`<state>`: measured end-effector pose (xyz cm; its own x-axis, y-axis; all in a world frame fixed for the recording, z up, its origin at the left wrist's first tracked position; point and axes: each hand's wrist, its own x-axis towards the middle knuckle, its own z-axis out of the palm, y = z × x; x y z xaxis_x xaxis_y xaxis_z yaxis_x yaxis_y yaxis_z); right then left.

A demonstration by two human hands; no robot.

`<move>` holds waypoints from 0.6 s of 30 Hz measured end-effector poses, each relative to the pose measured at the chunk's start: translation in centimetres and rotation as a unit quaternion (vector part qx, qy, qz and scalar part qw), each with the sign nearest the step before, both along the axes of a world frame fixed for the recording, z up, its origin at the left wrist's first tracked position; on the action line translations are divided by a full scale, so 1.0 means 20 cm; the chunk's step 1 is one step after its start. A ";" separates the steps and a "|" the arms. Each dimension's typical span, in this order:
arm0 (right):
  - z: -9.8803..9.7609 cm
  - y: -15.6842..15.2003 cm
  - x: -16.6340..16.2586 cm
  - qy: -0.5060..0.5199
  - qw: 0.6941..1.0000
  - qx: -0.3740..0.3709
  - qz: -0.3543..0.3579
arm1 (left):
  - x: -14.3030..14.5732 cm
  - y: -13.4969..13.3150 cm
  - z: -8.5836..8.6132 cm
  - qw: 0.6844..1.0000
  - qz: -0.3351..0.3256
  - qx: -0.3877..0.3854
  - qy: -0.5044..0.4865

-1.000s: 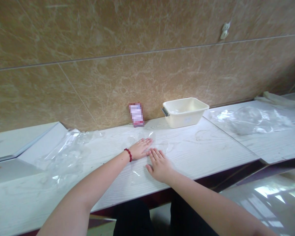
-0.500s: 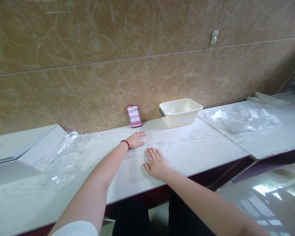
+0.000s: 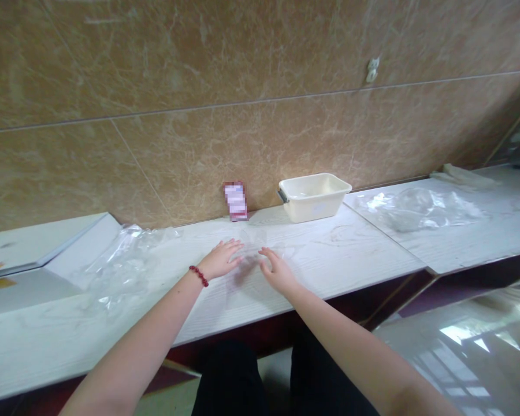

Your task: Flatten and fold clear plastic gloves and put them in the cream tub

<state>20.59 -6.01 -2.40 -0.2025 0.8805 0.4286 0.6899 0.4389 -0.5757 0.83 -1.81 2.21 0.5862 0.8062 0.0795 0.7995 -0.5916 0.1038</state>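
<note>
My left hand (image 3: 220,260), a red bead bracelet (image 3: 199,276) on its wrist, is held over the white wood-grain table (image 3: 320,260) with its fingers stretched out. Facing it, my right hand (image 3: 279,273) is a little bent, thumb and fingers apart. Neither hand holds anything. Between and beyond them lies a thin clear plastic piece (image 3: 255,237), flat on the table; its edges are hard to make out, and I cannot tell whether it is a bag or a sheet. A shadow falls on the surface between my hands.
Against the tiled wall (image 3: 199,150) leans a blurred-out phone-like item (image 3: 236,202). Right of it stands a cream plastic tub (image 3: 316,207) with a grey handle. Crumpled clear plastic (image 3: 125,266) lies beside a white box (image 3: 86,248) at left. More clear plastic (image 3: 420,209) is at right.
Both hands have risen from lying flat on the plastic piece. The left has drawn back to the left; the right has turned inward, its fingers bending.
</note>
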 end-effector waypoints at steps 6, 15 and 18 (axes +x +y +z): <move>0.07 0.21 0.20 -0.067 0.986 -0.045 -0.143 | 0.00 -0.37 -0.12 0.998 0.047 -0.022 0.020; 0.07 0.33 0.26 -0.194 0.965 -0.126 -0.127 | 0.00 -0.44 -0.16 0.990 0.108 -0.059 0.064; 0.08 0.33 0.24 -0.173 0.972 -0.116 -0.111 | 0.01 -0.42 -0.14 0.992 0.102 -0.058 0.050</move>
<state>25.48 0.69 -0.73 -0.0928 0.9838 0.1534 0.9231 0.1428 -0.3572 0.99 -10.13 -0.63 0.4097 0.9095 -0.0702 0.9113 -0.4047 0.0753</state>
